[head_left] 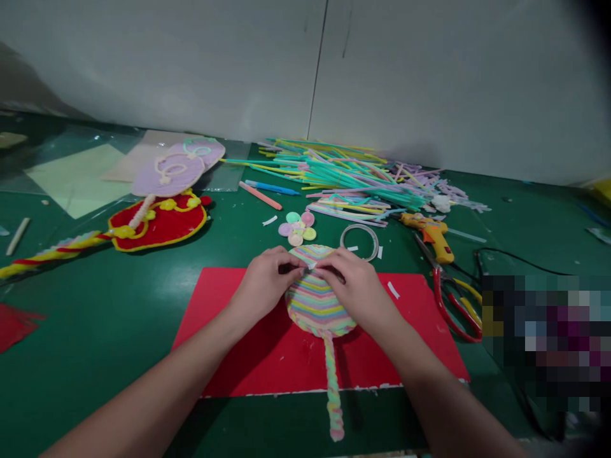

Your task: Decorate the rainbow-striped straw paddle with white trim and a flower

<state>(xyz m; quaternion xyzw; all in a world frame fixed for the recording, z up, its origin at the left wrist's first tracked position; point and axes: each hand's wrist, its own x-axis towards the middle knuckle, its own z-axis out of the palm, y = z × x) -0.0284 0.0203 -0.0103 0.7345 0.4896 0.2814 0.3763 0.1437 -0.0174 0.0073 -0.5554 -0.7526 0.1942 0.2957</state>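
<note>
l hand & r hand both pinch far rim of striped fan, fingertips nearly touching. its handle runs twd near edge of tabletop.

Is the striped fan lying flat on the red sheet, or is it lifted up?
Flat: the fan lies on the red sheet, left hand and right hand on it.

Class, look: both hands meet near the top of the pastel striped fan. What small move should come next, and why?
Probably press that spot down flat: left hand and right hand pinch together on the pastel striped round fan, which lies on the red sheet.
</note>
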